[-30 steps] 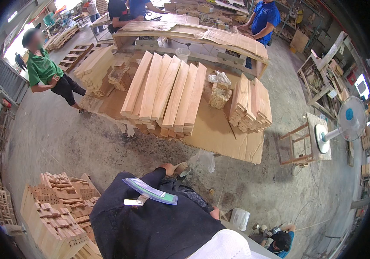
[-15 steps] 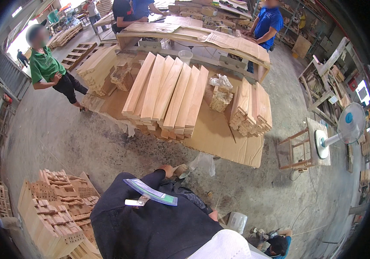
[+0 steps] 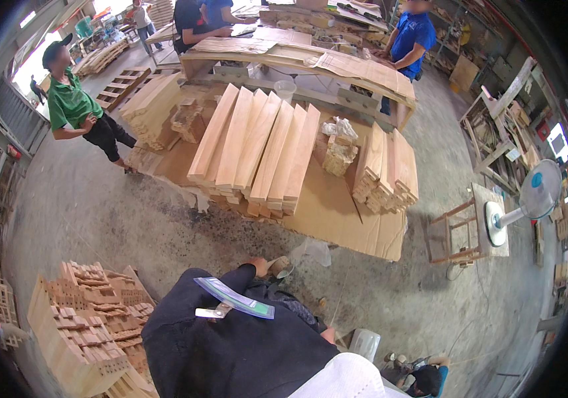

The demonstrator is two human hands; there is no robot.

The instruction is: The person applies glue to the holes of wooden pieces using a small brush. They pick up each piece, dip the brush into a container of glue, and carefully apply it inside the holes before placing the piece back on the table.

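Observation:
My left hand (image 3: 258, 266) comes out of a black sleeve low in front of my body, its back toward me. Its fingers are too small and hidden to read. Right beside it is a tan and grey rounded object (image 3: 282, 266), perhaps a shoe; whether the hand touches it I cannot make out. Of my right hand (image 3: 328, 334) only a small patch of skin shows past the dark clothing, fingers hidden. A badge (image 3: 234, 297) hangs on a clip across my black jacket (image 3: 231, 351).
Ahead, long planks (image 3: 257, 142) lie stacked on cardboard (image 3: 343, 222), with a shorter stack (image 3: 386, 169) to the right. Slotted wood pieces (image 3: 91, 325) stand left. A fan (image 3: 539, 189) rests on a stool (image 3: 489, 222). Nearby are a person in green (image 3: 71, 99) and a crouching person (image 3: 426, 379).
The view has shifted slightly, so the stacks sit a little lower. The person in green has turned the head. My hands stay in nearly the same place.

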